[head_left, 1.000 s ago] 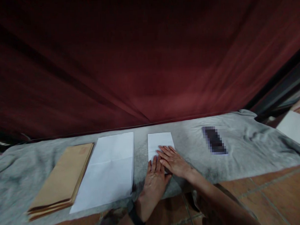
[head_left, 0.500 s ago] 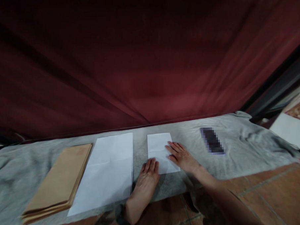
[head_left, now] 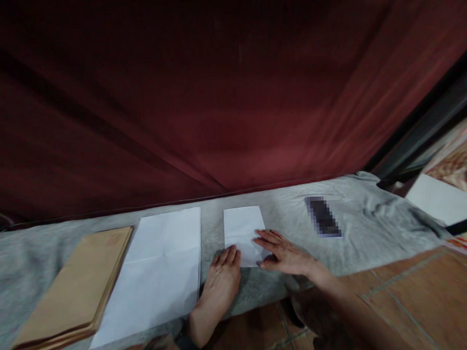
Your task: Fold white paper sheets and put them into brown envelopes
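Note:
A small folded white paper (head_left: 241, 229) lies on the grey cloth (head_left: 289, 214) in front of me. My left hand (head_left: 220, 281) rests flat at its near left corner, fingers together and stretched out. My right hand (head_left: 285, 252) lies flat on the paper's near right part, fingers extended and slightly spread. Neither hand grips anything.
Left of the folded paper lies a larger sheet of white paper (head_left: 156, 271), and further left a stack of brown envelopes (head_left: 74, 290). A dark blurred flat object (head_left: 323, 216) sits to the right. A dark red curtain (head_left: 214, 93) hangs behind. Tiled floor (head_left: 417, 296) shows at the near right.
My hands, overlapping on the paper's near edge a second ago, have slid apart, the left to the near left corner and the right toward the right side. The view shifted slightly.

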The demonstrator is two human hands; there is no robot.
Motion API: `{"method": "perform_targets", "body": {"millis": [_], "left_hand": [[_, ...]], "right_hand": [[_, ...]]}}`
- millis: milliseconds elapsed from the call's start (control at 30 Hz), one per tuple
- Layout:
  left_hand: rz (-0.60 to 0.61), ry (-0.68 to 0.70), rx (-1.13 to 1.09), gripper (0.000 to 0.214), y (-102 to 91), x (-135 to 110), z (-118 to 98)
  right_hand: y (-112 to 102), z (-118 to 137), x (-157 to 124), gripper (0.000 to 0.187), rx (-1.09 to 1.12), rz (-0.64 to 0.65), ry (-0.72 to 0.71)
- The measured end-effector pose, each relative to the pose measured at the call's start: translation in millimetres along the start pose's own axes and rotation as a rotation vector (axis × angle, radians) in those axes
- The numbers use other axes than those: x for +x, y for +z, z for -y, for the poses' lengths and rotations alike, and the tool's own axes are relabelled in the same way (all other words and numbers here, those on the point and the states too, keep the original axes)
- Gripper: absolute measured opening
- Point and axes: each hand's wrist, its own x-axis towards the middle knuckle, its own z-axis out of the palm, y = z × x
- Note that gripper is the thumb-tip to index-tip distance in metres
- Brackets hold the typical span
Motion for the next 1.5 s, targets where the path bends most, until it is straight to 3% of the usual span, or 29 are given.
{"method": "perform_targets", "body": {"millis": [100, 267, 367, 433, 567, 833, 1300, 1500], "left_hand": [[-0.012, -0.019, -0.066, 0.044, -9.1, 2.5, 1.8], [-0.077, -0.054, -0.193, 0.036, -14.5, 1.9, 8.4], [-0.062, -0.101, -0.243, 0.034, -15.5, 1.9, 11.7], [-0.04, -0.112, -0.262, 0.033, -15.1, 2.8, 14.1], [0.007, -0.168, -0.297, 0.033, -12.8, 5.1, 18.2], [-0.062, -0.354, -0.404, 0.025, -14.4, 11.2, 23.4], [-0.113, -0.518, -0.442, 0.015, -15.6, 31.0, 24.1], [-0.206, -0.552, -0.42, 0.038, -12.0, 33.2, 19.2]], "right_hand": [[-6.2, -3.2, -2.4, 0.075, 0.075, 0.048, -0.003], [-10.9, -7.1, -1.9, 0.044, 0.16, 0.032, -0.041], [-12.3, -6.7, -3.2, 0.055, 0.197, 0.052, -0.068], [-11.6, -7.4, -3.4, 0.053, 0.221, 0.03, -0.083], [-5.2, -14.2, -0.1, 0.031, 0.344, -0.067, -0.082], [-0.6, -17.8, 7.0, 0.03, 0.371, -0.145, 0.218], [7.3, -3.7, 32.5, 0.028, 0.029, -0.225, 0.509], [10.0, 0.2, 41.1, 0.031, -0.072, -0.213, 0.606]]}}
